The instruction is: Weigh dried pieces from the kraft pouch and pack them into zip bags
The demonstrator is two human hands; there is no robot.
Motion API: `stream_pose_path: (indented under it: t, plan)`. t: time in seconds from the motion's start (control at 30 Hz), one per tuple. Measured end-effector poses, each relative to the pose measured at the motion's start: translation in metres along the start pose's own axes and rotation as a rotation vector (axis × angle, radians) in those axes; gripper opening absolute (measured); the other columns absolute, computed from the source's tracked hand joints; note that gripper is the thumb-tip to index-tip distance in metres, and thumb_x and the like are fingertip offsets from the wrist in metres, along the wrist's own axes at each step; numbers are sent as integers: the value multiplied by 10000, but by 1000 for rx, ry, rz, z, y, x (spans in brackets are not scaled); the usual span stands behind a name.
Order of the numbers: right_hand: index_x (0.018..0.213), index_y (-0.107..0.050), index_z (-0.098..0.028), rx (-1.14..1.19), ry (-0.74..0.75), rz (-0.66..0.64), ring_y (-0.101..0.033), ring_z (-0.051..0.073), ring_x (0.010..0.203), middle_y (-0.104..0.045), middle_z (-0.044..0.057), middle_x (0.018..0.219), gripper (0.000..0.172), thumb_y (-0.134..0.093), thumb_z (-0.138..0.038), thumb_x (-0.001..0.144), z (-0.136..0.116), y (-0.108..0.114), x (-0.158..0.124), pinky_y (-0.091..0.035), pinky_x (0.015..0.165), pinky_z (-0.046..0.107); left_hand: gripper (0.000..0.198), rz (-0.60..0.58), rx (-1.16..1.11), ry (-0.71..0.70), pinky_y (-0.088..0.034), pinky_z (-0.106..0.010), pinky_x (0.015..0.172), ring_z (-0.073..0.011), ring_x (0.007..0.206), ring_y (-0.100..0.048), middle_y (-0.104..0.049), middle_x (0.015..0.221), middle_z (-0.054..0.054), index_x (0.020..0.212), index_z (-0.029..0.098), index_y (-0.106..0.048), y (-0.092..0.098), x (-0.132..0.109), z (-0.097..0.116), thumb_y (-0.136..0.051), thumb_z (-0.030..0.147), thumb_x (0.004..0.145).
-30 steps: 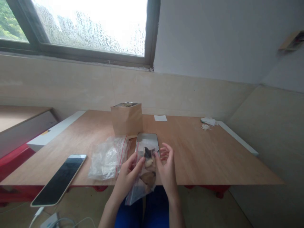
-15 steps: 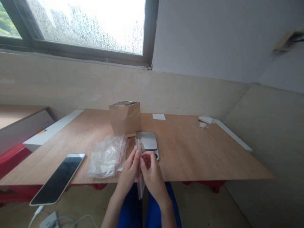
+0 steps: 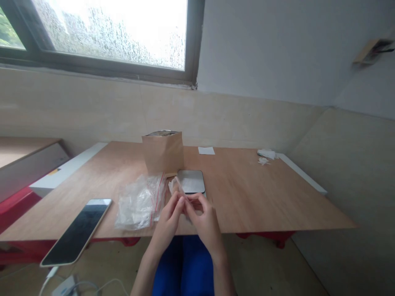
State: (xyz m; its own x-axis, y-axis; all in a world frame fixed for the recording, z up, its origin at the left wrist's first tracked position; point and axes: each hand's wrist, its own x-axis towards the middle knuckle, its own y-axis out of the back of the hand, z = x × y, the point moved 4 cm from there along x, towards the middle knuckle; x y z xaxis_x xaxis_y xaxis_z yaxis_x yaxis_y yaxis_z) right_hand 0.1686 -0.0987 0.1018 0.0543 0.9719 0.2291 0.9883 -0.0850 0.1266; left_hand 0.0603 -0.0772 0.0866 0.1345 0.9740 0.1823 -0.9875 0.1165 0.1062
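Note:
My left hand (image 3: 168, 220) and my right hand (image 3: 203, 218) meet over the near edge of the wooden table (image 3: 262, 197). Both pinch a small clear zip bag (image 3: 176, 187) that sticks up between the fingertips. Its contents are hidden by my fingers. Just behind the hands lies a small scale (image 3: 191, 181) with a shiny metal plate. A brown paper pouch (image 3: 163, 152) stands open behind the scale. A heap of empty clear zip bags with red strips (image 3: 140, 201) lies left of my hands.
A phone (image 3: 77, 231) lies screen up at the table's near left corner, with a cable and charger (image 3: 61, 285) below it. A white slip (image 3: 206, 151) and white scraps (image 3: 266, 156) lie at the far edge. Walls close in behind and right.
The bag hung open below my hands with brown pieces showing. My hands have since closed together on it and lifted it, so only its top edge shows above the fingers.

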Motion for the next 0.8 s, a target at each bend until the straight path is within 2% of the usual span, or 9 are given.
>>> stream_pose_path:
  t: [0.1,0.27,0.37,0.47,0.57,0.73,0.8]
  plan:
    - [923,-640,-190,59,20,-14,-631,180,867,-658,54,916,233,-501,-366,862,0,-5,2,-521,754,278,291,36,2,-27,-443,-238,750,-147,798,-542,-562,770,-9,810,185,-539,4,0,2,-423,449,840]
    - [954,-673,-208,47,69,-58,-617,170,859,-644,52,929,247,-467,-325,886,-2,-9,1,-514,751,268,242,31,22,-28,-417,-224,711,-131,745,-498,-494,735,12,818,191,-486,8,-3,0,-426,424,847]
    - [932,-682,-208,0,90,-36,-615,175,864,-652,52,911,221,-495,-311,873,-3,-7,0,-498,784,281,209,8,78,-50,-403,-221,685,-118,694,-472,-458,706,29,804,191,-461,7,-5,0,-441,394,849]
    - [884,-682,-197,-25,100,-12,-621,178,855,-661,55,900,189,-531,-306,850,-4,-5,1,-499,786,288,220,37,126,-68,-389,-216,634,-110,637,-454,-441,672,39,736,196,-436,7,-6,2,-423,380,857]
    - [821,-672,-183,10,61,38,-636,181,824,-676,54,860,169,-555,-305,829,-4,-5,0,-514,756,287,219,56,148,-91,-377,-210,589,-108,614,-456,-457,656,39,712,197,-445,9,-5,7,-413,356,859]
    - [732,-608,-171,167,-42,144,-652,165,646,-681,38,712,193,-574,-346,802,6,-8,-1,-533,617,266,201,-70,145,-86,-387,-204,572,-104,601,-479,-498,649,30,722,193,-456,6,-2,11,-417,342,852]
    - [714,-585,-167,159,-48,251,-651,167,624,-677,39,689,225,-582,-380,788,12,0,0,-526,595,264,224,-50,174,-68,-377,-202,551,-102,577,-468,-478,613,35,688,195,-437,9,-3,11,-411,352,845]
